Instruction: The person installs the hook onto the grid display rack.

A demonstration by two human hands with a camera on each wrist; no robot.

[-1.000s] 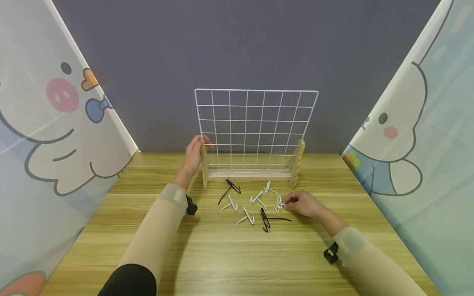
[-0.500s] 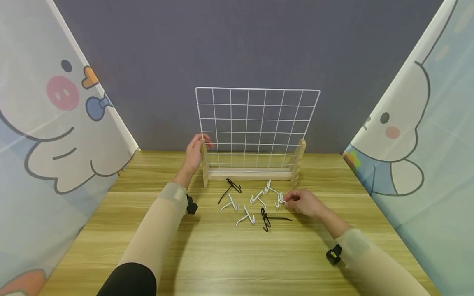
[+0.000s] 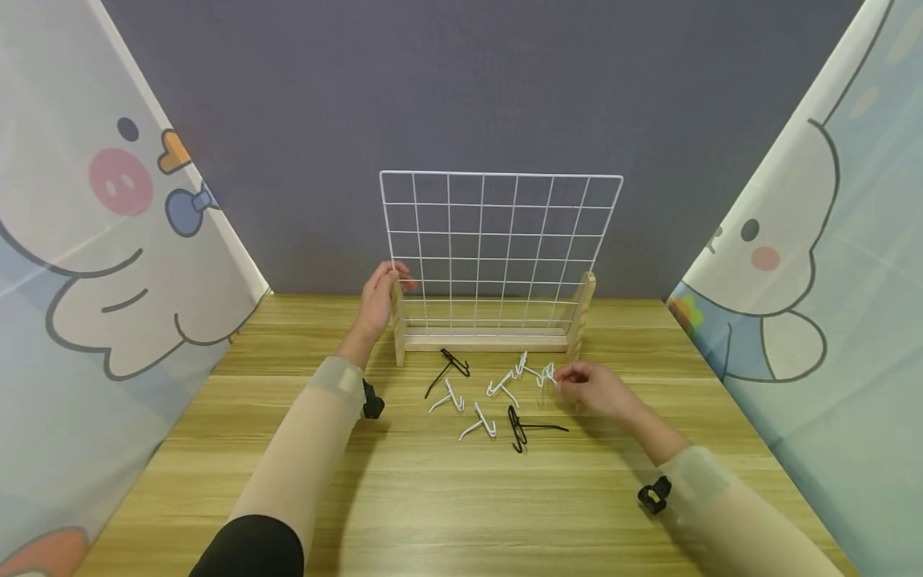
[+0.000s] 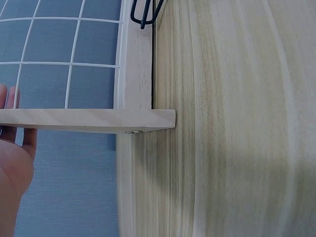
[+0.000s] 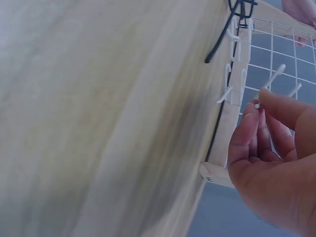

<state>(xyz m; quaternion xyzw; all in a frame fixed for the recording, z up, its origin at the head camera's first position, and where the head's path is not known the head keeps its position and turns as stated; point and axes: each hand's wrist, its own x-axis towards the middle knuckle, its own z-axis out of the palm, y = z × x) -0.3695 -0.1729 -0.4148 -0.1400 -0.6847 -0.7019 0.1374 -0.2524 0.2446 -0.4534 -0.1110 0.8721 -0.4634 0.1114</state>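
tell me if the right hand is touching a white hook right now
Touching: the right wrist view shows the right hand pinching a white hook, with parts of it sticking out past the grip.

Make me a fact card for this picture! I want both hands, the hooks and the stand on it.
Left hand: gripping the left wooden post
Right hand: pinching one white hook
Hooks on table: four white hooks, two black hooks
Stand: upright white wire grid, wooden base
Hooks on grid: none seen
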